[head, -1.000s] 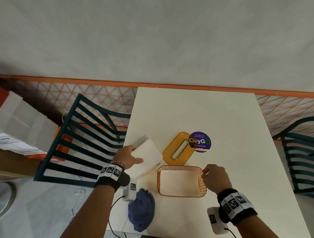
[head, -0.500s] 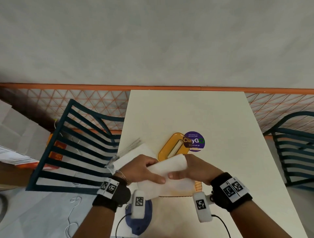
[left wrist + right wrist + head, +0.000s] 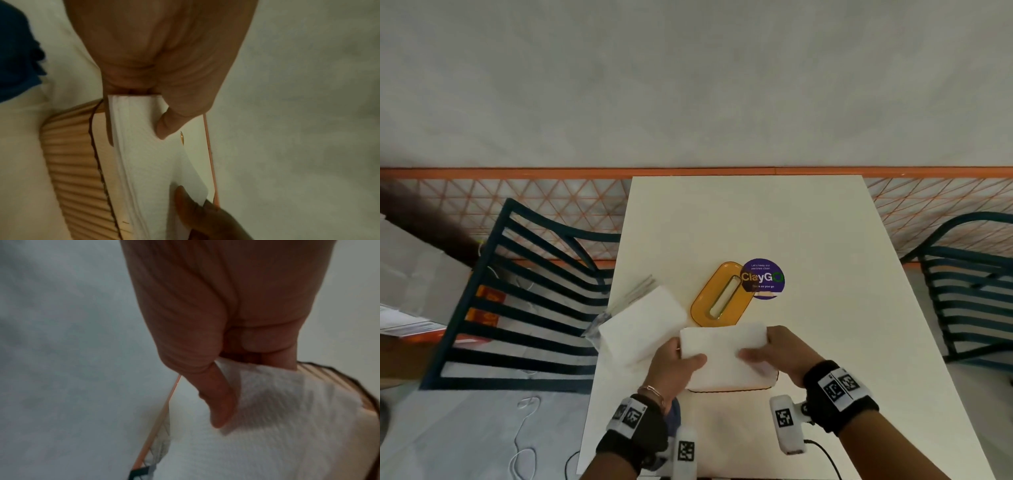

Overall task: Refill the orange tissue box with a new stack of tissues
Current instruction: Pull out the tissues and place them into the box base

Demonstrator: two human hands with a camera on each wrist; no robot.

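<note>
Both hands hold a white stack of tissues (image 3: pixel 722 353) (image 3: pixel 148 159) (image 3: pixel 287 426) over the open orange tissue box (image 3: pixel 736 388) (image 3: pixel 69 162) (image 3: pixel 368 386), which it mostly hides. My left hand (image 3: pixel 674 363) (image 3: pixel 144 112) grips the stack's left end, thumb on top. My right hand (image 3: pixel 774 353) (image 3: pixel 246 374) grips its right end, thumb on top. The stack is tilted, its far edge raised. The box's orange lid (image 3: pixel 720 296), slot up, lies just beyond on the table (image 3: pixel 791 222).
A second pile of white tissues (image 3: pixel 640 325) in clear wrapping lies at the table's left edge. A purple round sticker (image 3: pixel 765 278) sits beside the lid. A blue cloth (image 3: pixel 16 48) is at the near left corner. Dark slatted chairs (image 3: pixel 524 301) flank both sides.
My left hand lifted a stack off the left pile; my right hand left the box rim and took its other end. Together they carried it right and lower, over the box.
</note>
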